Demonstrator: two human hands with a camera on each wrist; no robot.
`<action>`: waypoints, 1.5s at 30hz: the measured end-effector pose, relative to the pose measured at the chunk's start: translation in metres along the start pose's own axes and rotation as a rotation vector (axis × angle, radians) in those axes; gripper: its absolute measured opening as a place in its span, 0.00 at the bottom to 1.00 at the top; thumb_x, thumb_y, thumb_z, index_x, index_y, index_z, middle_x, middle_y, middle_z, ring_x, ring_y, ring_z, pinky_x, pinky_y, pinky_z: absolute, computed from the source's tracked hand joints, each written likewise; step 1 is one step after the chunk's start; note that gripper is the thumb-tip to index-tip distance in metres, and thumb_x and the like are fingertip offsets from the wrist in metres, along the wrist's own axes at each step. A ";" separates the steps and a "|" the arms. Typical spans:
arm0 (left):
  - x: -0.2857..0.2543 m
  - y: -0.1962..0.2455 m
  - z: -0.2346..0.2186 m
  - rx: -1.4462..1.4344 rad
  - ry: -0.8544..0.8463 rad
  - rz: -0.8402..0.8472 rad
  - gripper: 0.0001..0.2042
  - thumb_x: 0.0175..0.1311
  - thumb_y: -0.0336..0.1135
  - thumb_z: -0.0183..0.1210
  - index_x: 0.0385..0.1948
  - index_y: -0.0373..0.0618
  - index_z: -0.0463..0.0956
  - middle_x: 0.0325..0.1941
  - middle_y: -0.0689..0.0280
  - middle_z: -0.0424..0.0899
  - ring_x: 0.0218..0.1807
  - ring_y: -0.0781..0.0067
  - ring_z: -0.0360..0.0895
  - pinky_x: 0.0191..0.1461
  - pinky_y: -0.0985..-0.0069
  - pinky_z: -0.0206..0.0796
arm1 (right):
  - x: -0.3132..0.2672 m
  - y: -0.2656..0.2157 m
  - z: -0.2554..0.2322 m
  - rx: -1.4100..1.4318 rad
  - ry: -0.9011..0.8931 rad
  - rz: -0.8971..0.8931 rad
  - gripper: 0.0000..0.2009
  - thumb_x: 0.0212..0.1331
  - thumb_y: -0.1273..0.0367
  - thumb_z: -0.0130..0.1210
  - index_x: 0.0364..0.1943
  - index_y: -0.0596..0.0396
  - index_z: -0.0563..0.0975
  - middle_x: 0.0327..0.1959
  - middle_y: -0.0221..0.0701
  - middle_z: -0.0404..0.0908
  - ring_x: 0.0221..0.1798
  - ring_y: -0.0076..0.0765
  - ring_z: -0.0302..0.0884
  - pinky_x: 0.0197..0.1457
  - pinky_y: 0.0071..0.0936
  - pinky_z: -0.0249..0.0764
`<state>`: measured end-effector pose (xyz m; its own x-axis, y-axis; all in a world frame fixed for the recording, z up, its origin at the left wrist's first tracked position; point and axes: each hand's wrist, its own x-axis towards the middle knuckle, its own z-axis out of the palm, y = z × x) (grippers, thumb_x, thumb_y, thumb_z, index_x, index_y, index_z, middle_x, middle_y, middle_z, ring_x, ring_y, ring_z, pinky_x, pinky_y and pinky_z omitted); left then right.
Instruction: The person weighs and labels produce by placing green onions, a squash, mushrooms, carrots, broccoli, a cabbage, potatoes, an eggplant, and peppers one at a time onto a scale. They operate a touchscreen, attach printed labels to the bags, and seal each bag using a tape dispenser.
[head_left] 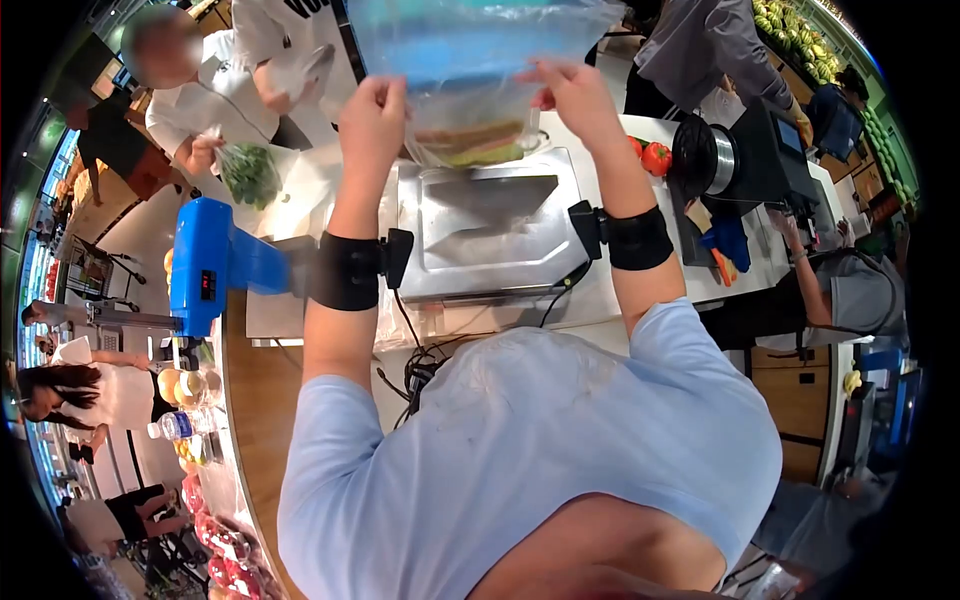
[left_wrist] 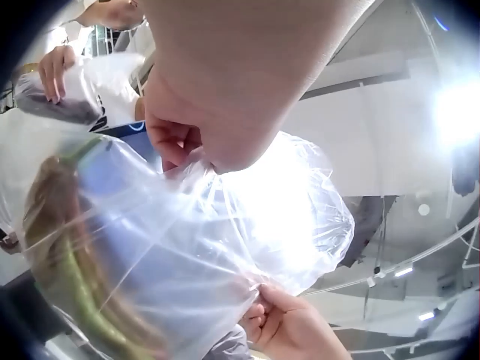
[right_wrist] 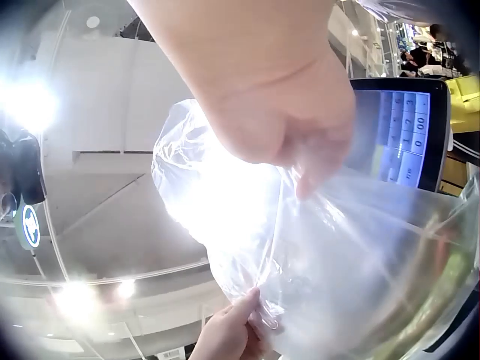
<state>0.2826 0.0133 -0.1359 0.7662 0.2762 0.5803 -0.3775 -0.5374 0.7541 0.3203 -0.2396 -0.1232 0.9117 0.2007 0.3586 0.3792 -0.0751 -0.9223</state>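
Note:
A clear plastic bag [head_left: 470,110] with long green and brownish produce [head_left: 475,142] at its bottom is held up above the far edge of a steel scale tray [head_left: 490,225]. My left hand [head_left: 375,120] pinches the bag's left side, my right hand [head_left: 578,95] its right side. In the left wrist view the bag [left_wrist: 172,255] stretches between my left hand [left_wrist: 202,127] and my right hand [left_wrist: 296,326], the produce [left_wrist: 82,277] at the left. The right wrist view has my right hand [right_wrist: 300,135] gripping the bag [right_wrist: 337,255], with my left hand [right_wrist: 229,330] below.
A blue device [head_left: 205,265] stands left of the scale. Tomatoes [head_left: 656,158], a black device with a roll [head_left: 722,160] and a knife-like orange item [head_left: 722,262] lie right. Across the counter, a person holds bagged greens [head_left: 248,175]. A lit touchscreen [right_wrist: 401,135] is behind the bag.

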 end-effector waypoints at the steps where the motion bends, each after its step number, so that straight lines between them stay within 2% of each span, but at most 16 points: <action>1: 0.002 0.005 -0.003 -0.049 -0.014 0.018 0.13 0.64 0.40 0.55 0.26 0.37 0.76 0.18 0.66 0.79 0.21 0.79 0.74 0.27 0.82 0.63 | -0.001 -0.007 -0.002 0.001 -0.004 -0.047 0.15 0.66 0.64 0.45 0.44 0.59 0.79 0.34 0.30 0.83 0.24 0.21 0.75 0.31 0.18 0.72; 4: -0.005 0.017 -0.009 0.044 -0.063 -0.048 0.13 0.61 0.41 0.57 0.24 0.39 0.74 0.18 0.63 0.80 0.22 0.73 0.76 0.30 0.76 0.65 | -0.010 -0.019 -0.004 0.018 0.018 -0.057 0.15 0.66 0.64 0.45 0.42 0.60 0.80 0.32 0.30 0.83 0.25 0.21 0.75 0.31 0.19 0.72; 11: -0.054 0.003 0.003 0.064 -0.169 -0.135 0.14 0.59 0.41 0.59 0.24 0.38 0.73 0.20 0.61 0.79 0.22 0.65 0.75 0.30 0.71 0.65 | -0.042 0.023 -0.016 -0.119 -0.048 0.104 0.13 0.63 0.68 0.46 0.38 0.60 0.81 0.23 0.32 0.80 0.23 0.22 0.74 0.31 0.20 0.71; 14: -0.080 -0.018 0.006 0.208 -0.212 -0.097 0.15 0.61 0.41 0.59 0.23 0.37 0.74 0.18 0.64 0.79 0.20 0.76 0.74 0.27 0.77 0.65 | -0.061 0.056 -0.016 -0.042 -0.066 0.162 0.13 0.62 0.69 0.46 0.37 0.61 0.81 0.21 0.32 0.78 0.22 0.23 0.73 0.30 0.21 0.71; 16: -0.089 -0.019 0.003 0.257 -0.305 -0.194 0.13 0.61 0.41 0.59 0.30 0.37 0.76 0.24 0.62 0.81 0.28 0.73 0.78 0.34 0.77 0.67 | -0.070 0.073 -0.018 -0.083 -0.088 0.213 0.12 0.61 0.68 0.48 0.37 0.60 0.82 0.19 0.32 0.77 0.22 0.23 0.72 0.31 0.21 0.71; 18: -0.095 -0.024 -0.002 0.276 -0.418 -0.113 0.15 0.60 0.40 0.60 0.40 0.37 0.75 0.37 0.57 0.82 0.41 0.72 0.79 0.43 0.77 0.68 | -0.076 0.077 -0.016 -0.157 -0.164 0.313 0.12 0.59 0.67 0.51 0.41 0.58 0.81 0.20 0.31 0.78 0.24 0.21 0.72 0.31 0.20 0.70; 19: -0.099 -0.026 -0.007 0.243 -0.349 -0.058 0.17 0.61 0.39 0.59 0.47 0.38 0.72 0.48 0.56 0.78 0.52 0.69 0.75 0.51 0.76 0.66 | -0.085 0.075 -0.018 -0.155 -0.163 0.280 0.14 0.56 0.67 0.55 0.45 0.57 0.78 0.24 0.31 0.79 0.24 0.21 0.72 0.30 0.20 0.68; 20: -0.099 -0.032 -0.013 0.243 -0.347 -0.058 0.17 0.61 0.39 0.59 0.47 0.38 0.72 0.48 0.56 0.78 0.52 0.69 0.75 0.51 0.76 0.66 | -0.094 0.070 -0.021 -0.156 -0.164 0.279 0.14 0.56 0.67 0.55 0.45 0.57 0.78 0.24 0.31 0.79 0.24 0.21 0.72 0.30 0.20 0.68; 22: -0.093 -0.047 -0.030 -0.083 0.017 -0.041 0.19 0.61 0.38 0.58 0.48 0.35 0.71 0.49 0.54 0.77 0.50 0.63 0.74 0.53 0.72 0.65 | -0.110 0.066 -0.036 -0.066 0.101 0.103 0.14 0.54 0.67 0.59 0.43 0.58 0.76 0.27 0.29 0.79 0.25 0.20 0.72 0.29 0.20 0.67; 24: -0.087 -0.046 -0.055 -0.107 0.153 -0.176 0.15 0.64 0.36 0.54 0.45 0.34 0.73 0.45 0.58 0.78 0.48 0.68 0.74 0.54 0.74 0.64 | -0.121 0.079 -0.060 0.123 0.285 0.212 0.12 0.53 0.67 0.61 0.38 0.58 0.76 0.29 0.28 0.79 0.24 0.18 0.70 0.28 0.18 0.66; 26: -0.086 -0.055 -0.065 -0.101 0.250 -0.237 0.13 0.66 0.36 0.51 0.42 0.35 0.74 0.42 0.60 0.79 0.46 0.71 0.74 0.53 0.76 0.63 | -0.131 0.140 -0.101 -0.048 0.433 0.426 0.10 0.53 0.67 0.61 0.35 0.58 0.77 0.27 0.27 0.79 0.23 0.17 0.68 0.26 0.16 0.65; 28: -0.085 -0.062 -0.065 -0.094 0.297 -0.199 0.12 0.66 0.36 0.51 0.39 0.35 0.75 0.39 0.61 0.79 0.44 0.72 0.74 0.50 0.76 0.64 | -0.134 0.143 -0.113 -0.129 0.531 0.397 0.08 0.56 0.67 0.59 0.31 0.58 0.77 0.25 0.27 0.79 0.21 0.16 0.66 0.25 0.15 0.63; 32: -0.087 -0.055 -0.053 -0.123 0.277 -0.173 0.11 0.66 0.36 0.51 0.38 0.37 0.74 0.36 0.63 0.79 0.39 0.75 0.73 0.44 0.78 0.63 | -0.110 0.097 -0.109 -0.151 0.520 0.264 0.09 0.59 0.66 0.55 0.31 0.59 0.78 0.24 0.27 0.79 0.21 0.15 0.67 0.25 0.15 0.63; 36: -0.085 -0.059 -0.043 -0.180 0.268 -0.161 0.10 0.66 0.36 0.52 0.37 0.38 0.74 0.35 0.66 0.78 0.35 0.80 0.72 0.37 0.81 0.63 | -0.066 0.036 -0.097 -0.203 0.459 -0.018 0.14 0.65 0.65 0.46 0.38 0.62 0.80 0.26 0.29 0.81 0.23 0.16 0.68 0.29 0.16 0.66; 41: -0.086 -0.062 -0.038 -0.219 0.281 -0.137 0.09 0.65 0.36 0.52 0.36 0.39 0.73 0.32 0.68 0.76 0.32 0.81 0.69 0.37 0.82 0.62 | -0.034 -0.064 -0.063 -0.256 0.394 -0.461 0.12 0.62 0.66 0.51 0.39 0.60 0.79 0.30 0.28 0.81 0.25 0.15 0.68 0.30 0.15 0.65; 45: -0.088 -0.054 -0.038 -0.250 0.318 -0.169 0.09 0.65 0.36 0.53 0.36 0.39 0.73 0.34 0.68 0.76 0.34 0.81 0.69 0.39 0.82 0.62 | -0.014 -0.126 -0.028 -0.443 0.266 -0.634 0.10 0.59 0.67 0.55 0.39 0.58 0.79 0.33 0.30 0.82 0.28 0.23 0.73 0.32 0.20 0.69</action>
<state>0.2160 0.0484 -0.2157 0.6447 0.5961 0.4785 -0.4050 -0.2645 0.8752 0.2646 -0.2607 -0.0083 0.4890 0.1000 0.8665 0.8119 -0.4154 -0.4102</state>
